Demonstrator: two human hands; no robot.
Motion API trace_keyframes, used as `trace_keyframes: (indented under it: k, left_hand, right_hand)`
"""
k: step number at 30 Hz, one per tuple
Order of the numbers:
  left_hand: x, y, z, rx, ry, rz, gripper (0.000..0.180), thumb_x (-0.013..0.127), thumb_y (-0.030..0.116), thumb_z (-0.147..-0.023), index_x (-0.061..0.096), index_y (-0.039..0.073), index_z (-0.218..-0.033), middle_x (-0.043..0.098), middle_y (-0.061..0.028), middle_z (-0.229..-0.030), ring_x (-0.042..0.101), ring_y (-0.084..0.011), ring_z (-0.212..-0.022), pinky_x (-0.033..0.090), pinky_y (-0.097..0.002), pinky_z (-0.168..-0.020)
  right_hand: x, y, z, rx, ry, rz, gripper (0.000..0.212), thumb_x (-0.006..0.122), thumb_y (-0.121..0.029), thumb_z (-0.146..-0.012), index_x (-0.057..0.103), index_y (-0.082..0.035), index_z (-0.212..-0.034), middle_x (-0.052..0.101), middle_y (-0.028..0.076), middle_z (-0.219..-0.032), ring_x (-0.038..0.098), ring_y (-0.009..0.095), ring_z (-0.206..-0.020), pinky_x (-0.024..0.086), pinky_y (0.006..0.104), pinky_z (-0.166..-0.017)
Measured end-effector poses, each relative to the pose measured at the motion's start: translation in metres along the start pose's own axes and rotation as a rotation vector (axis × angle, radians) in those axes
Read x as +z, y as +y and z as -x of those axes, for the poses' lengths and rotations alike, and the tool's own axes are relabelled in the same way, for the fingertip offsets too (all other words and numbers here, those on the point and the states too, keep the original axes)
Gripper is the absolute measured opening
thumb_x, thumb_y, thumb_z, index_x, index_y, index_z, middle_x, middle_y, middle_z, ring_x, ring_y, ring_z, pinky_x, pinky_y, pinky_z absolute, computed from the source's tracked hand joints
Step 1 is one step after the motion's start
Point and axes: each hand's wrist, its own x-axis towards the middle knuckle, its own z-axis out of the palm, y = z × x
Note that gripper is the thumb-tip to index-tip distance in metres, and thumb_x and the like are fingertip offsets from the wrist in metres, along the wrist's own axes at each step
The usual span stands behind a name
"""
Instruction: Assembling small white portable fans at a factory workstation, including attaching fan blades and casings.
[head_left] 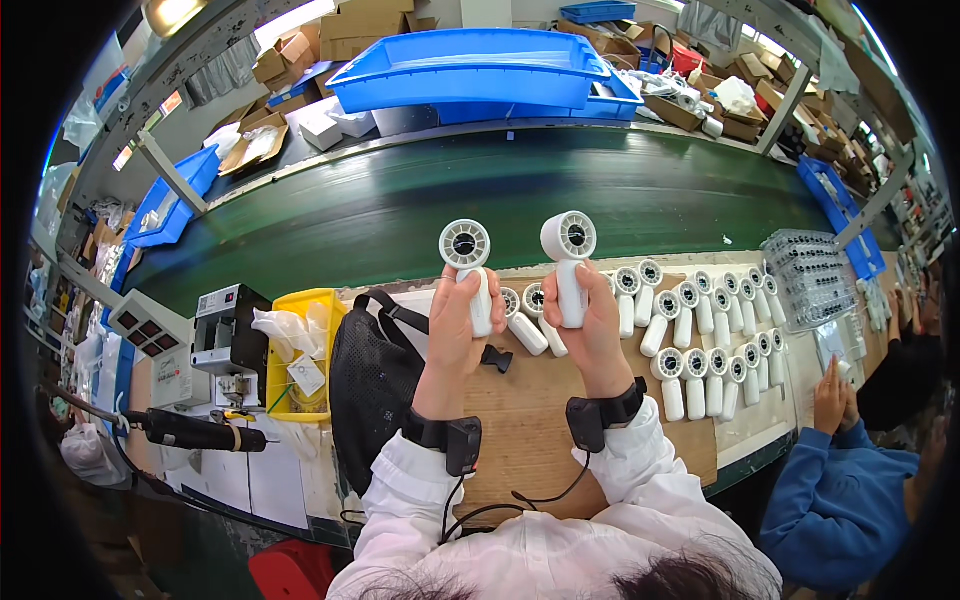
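My left hand [455, 325] is closed round the handle of a white handheld fan [465, 245], its round grille facing up. A second white handheld fan [571, 238] stands in the grip of my right hand [592, 335], its head turned slightly to the side. Both are held up over the bench's far edge, apart from each other. Behind and between my hands lie two more fans [527, 332], partly hidden. Rows of similar white fans [697, 385] lie on the bench to the right of my right hand.
A black mesh bag [372, 390] with a strap lies left of my left hand, by a yellow bin [300, 400]. Beyond runs a green conveyor belt [380, 205], with blue trays [470, 75] behind it. Clear plastic trays [805, 275] and a co-worker in blue [840, 500] are at right.
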Motion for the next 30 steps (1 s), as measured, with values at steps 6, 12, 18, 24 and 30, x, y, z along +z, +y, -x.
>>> trace_keyframes:
  k: [6, 12, 18, 24, 30]
  left_hand:
    - [0.003, 0.001, 0.002, 0.025, -0.018, 0.004, 0.020, 0.043, 0.016, -0.090, 0.035, 0.007, -0.106, 0.050, -0.0057, -0.079, 0.050, -0.0127, -0.055, 0.041, -0.0247, -0.046]
    - [0.003, -0.002, 0.002, -0.001, -0.053, 0.070, 0.024, 0.044, 0.024, -0.091, 0.037, 0.006, -0.104, 0.049, -0.0048, -0.078, 0.049, -0.0120, -0.055, 0.040, -0.0241, -0.046]
    - [0.009, -0.002, 0.005, -0.122, -0.258, 0.547, 0.049, 0.036, 0.040, -0.094, 0.039, 0.000, -0.122, 0.045, -0.0028, -0.069, 0.042, -0.0097, -0.050, 0.037, -0.0237, -0.043]
    - [0.013, -0.001, 0.009, -0.174, -0.306, 0.695, 0.060, 0.024, 0.045, -0.095, 0.028, 0.000, -0.134, 0.042, -0.0028, -0.061, 0.038, -0.0101, -0.042, 0.032, -0.0239, -0.040]
    - [0.026, 0.014, 0.018, -0.211, -0.282, 0.659, 0.058, 0.018, 0.039, -0.095, 0.019, -0.001, -0.137, 0.039, -0.0025, -0.053, 0.038, -0.0124, -0.034, 0.032, -0.0244, -0.040]
  right_hand:
    - [0.007, -0.001, 0.003, -0.030, 0.003, 0.022, 0.028, 0.040, -0.029, -0.091, 0.042, -0.004, -0.103, 0.052, 0.007, -0.072, 0.046, 0.011, -0.051, 0.038, 0.0213, -0.048]
    - [0.004, 0.001, 0.002, -0.001, -0.064, -0.083, 0.033, 0.036, -0.032, -0.092, 0.043, -0.002, -0.106, 0.049, 0.006, -0.068, 0.043, 0.010, -0.048, 0.035, 0.0222, -0.045]
    - [0.007, -0.008, 0.005, 0.176, -0.272, -0.532, 0.046, 0.032, -0.038, -0.094, 0.043, -0.002, -0.119, 0.043, 0.004, -0.062, 0.038, 0.010, -0.045, 0.032, 0.0231, -0.045]
    - [0.015, 0.003, 0.013, 0.309, -0.435, -0.845, 0.051, 0.027, -0.040, -0.095, 0.044, -0.005, -0.127, 0.039, 0.000, -0.056, 0.036, 0.010, -0.044, 0.032, 0.0227, -0.046]
    - [0.015, 0.004, 0.019, 0.313, -0.567, -0.928, 0.048, 0.026, -0.036, -0.095, 0.044, -0.005, -0.127, 0.042, -0.001, -0.051, 0.039, 0.010, -0.045, 0.032, 0.0223, -0.046]
